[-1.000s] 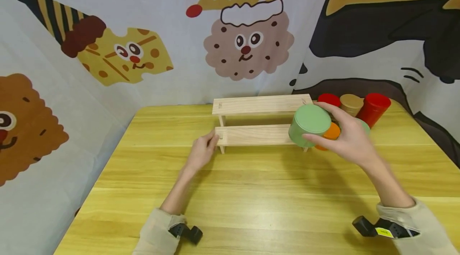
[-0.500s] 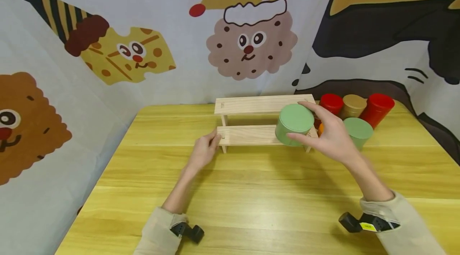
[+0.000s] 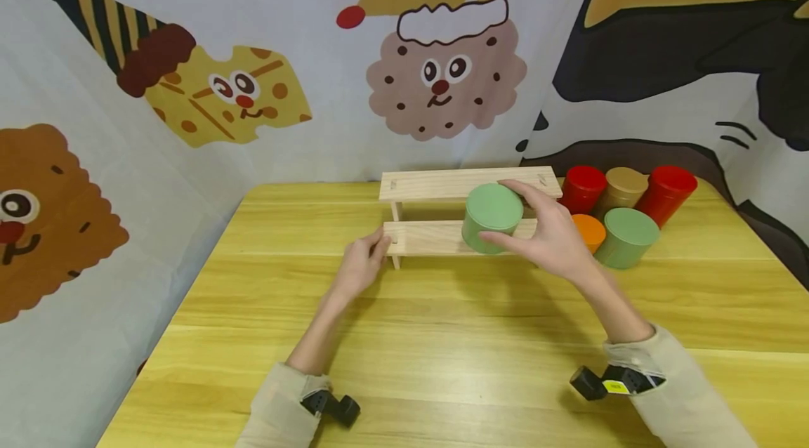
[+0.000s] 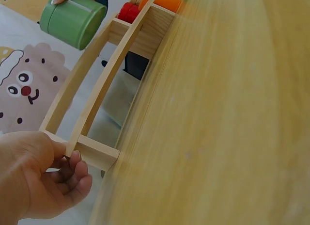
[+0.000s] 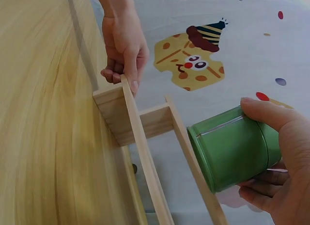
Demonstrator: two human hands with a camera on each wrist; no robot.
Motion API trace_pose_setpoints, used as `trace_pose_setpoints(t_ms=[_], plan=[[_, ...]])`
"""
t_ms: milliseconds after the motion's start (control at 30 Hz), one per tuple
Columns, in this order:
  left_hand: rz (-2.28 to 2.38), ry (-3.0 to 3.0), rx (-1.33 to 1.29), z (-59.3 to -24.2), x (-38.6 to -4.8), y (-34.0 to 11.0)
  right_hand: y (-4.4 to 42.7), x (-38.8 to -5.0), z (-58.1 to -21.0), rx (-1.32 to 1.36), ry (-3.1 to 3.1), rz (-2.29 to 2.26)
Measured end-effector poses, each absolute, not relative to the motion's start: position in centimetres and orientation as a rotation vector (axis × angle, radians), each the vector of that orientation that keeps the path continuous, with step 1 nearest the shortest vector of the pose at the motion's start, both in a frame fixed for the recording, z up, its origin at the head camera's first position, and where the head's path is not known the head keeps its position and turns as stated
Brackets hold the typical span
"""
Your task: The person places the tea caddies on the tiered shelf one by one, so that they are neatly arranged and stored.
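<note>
My right hand (image 3: 556,239) grips a green cylindrical canister (image 3: 492,218) around its side, thumb toward me. In the head view it covers part of a two-tier wooden rack (image 3: 423,238). A gap shows between canister and rack in the left wrist view, where the canister (image 4: 73,20) hangs tilted by camera angle. With thumb and fingers, my left hand (image 3: 362,267) pinches the left end of the rack's lower board. The right wrist view also shows that left hand (image 5: 125,48) at the board's end, and the green canister (image 5: 232,150) beside the upper board.
Right of the rack stand a red canister (image 3: 583,188), a tan canister (image 3: 622,188), a taller red canister (image 3: 670,192), an orange canister (image 3: 589,231) and a second green canister (image 3: 627,237). A printed cloth (image 3: 303,153) hangs behind the wooden table (image 3: 404,357).
My right hand has carried the green canister leftward along the rack, uncovering the orange and second green canisters. The left hand stays at the rack's end.
</note>
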State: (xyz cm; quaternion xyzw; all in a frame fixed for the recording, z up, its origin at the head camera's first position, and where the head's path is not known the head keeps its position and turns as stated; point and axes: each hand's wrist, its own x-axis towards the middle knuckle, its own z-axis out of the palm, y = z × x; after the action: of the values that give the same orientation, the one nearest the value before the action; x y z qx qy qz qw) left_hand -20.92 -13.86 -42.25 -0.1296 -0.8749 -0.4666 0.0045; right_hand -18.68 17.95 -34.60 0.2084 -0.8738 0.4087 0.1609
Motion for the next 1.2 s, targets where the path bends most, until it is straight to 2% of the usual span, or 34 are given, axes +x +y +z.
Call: trace_pose_setpoints(t_ms=[1200], plan=[[-1.449,-2.758,-0.387,-42.3,-20.9,-13.8,11.6,-20.4,-36.2,0.683,-2.521,1.218]])
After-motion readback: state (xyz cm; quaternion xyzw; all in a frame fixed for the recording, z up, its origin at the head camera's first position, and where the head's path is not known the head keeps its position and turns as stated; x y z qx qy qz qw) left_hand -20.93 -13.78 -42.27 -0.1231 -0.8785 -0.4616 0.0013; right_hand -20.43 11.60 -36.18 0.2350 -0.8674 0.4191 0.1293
